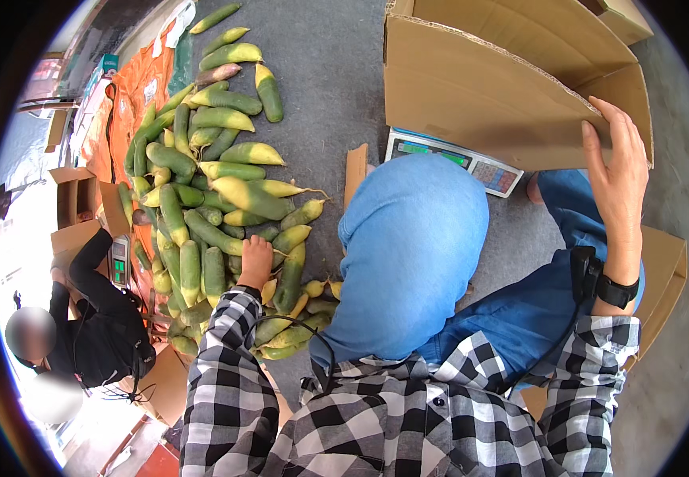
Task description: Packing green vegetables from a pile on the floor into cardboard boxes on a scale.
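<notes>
A pile of green radishes with yellowish ends lies on the floor to the left. My left hand has its fingers on the tip of one green radish in the pile; how firmly they close on it cannot be told. My right hand rests at the near right edge of an open cardboard box, its thumb outside and its fingers along the rim. Beneath the box, a digital scale shows its lit display and keypad. The part of the box interior that shows holds nothing visible.
An orange woven sheet borders the pile. At the far left, a person in black bends near another scale and open cartons. More cardboard stands at my right. My bent knee lies between the pile and the scale.
</notes>
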The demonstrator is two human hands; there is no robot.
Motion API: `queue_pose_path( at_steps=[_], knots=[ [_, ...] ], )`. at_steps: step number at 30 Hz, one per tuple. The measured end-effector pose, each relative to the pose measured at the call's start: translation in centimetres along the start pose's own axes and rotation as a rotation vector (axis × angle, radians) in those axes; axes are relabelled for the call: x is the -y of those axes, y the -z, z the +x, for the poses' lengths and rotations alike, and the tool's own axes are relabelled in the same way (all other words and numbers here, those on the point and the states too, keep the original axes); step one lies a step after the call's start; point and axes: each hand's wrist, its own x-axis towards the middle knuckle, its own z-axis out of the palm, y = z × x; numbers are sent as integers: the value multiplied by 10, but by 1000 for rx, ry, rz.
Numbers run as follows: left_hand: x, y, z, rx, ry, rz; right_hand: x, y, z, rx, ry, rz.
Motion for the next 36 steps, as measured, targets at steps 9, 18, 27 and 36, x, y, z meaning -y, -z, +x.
queue_pose_path(
  at_steps=[9,18,27,36],
  knots=[
    [36,41,-26,-356,0,-157,0,0,2,2,-11,26],
    [125,230,-80,-1133,590,-1696,-5,-4,-2,-59,94,40],
    [62,509,-98,-1684,-617,-2079,-1,-4,-1,-106,96,134],
    [-8,473,-1,-1072,-271,-2049,-3,-10,-6,-74,83,170]
  ],
)
